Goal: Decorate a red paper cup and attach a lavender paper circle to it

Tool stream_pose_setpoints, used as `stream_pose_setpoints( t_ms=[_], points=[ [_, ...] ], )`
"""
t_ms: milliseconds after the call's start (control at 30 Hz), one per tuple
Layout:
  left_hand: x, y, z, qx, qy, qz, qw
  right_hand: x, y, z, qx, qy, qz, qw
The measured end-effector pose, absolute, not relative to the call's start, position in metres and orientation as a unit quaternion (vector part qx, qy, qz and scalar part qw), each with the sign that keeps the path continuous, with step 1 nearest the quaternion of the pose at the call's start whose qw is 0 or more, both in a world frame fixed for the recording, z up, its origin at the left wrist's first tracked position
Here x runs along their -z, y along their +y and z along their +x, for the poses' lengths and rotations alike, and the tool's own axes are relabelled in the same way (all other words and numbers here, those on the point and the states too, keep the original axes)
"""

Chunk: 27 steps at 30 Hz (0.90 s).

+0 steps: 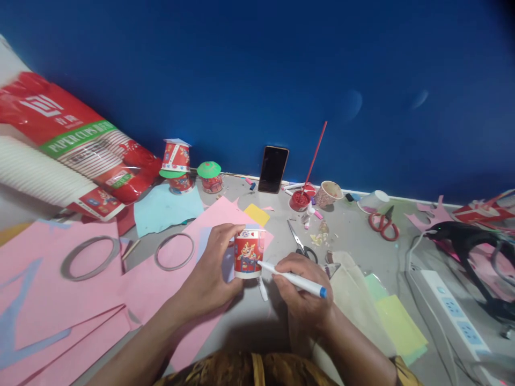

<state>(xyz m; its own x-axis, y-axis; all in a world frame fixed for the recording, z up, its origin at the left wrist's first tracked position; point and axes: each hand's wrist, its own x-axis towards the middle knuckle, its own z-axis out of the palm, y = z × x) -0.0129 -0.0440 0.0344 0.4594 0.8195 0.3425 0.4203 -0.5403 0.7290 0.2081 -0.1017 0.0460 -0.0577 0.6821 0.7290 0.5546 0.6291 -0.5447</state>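
A red paper cup (248, 252) with a printed cartoon figure and white rim is held upright by my left hand (215, 268), thumb at its base and fingers at its top. My right hand (303, 287) grips a white marker (301, 282) with a blue end, its tip at the printed side of the cup. Whether the tip touches the cup I cannot tell. Just below the cup lies a white marker cap or pen (262, 289) on the table. Black-handled scissors (301, 244) rest beyond my right hand.
Pink paper sheets (92, 300) and tape rings (175, 252) cover the left side. Paper-cup constructions (177, 163), a phone (273, 169) and a cup with a red stick (300, 200) stand along the blue wall. Red-handled scissors (384, 224) and a power strip (454, 311) lie right.
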Motion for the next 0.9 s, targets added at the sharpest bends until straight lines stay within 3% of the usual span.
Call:
stream_pose_setpoints(
  t_ms=[900],
  points=[
    [-0.0369,-0.0462,-0.0124,-0.34,0.38,0.812,0.283,-0.046,-0.1011,0.2087,-0.059,-0.731,-0.426,0.53]
  ],
)
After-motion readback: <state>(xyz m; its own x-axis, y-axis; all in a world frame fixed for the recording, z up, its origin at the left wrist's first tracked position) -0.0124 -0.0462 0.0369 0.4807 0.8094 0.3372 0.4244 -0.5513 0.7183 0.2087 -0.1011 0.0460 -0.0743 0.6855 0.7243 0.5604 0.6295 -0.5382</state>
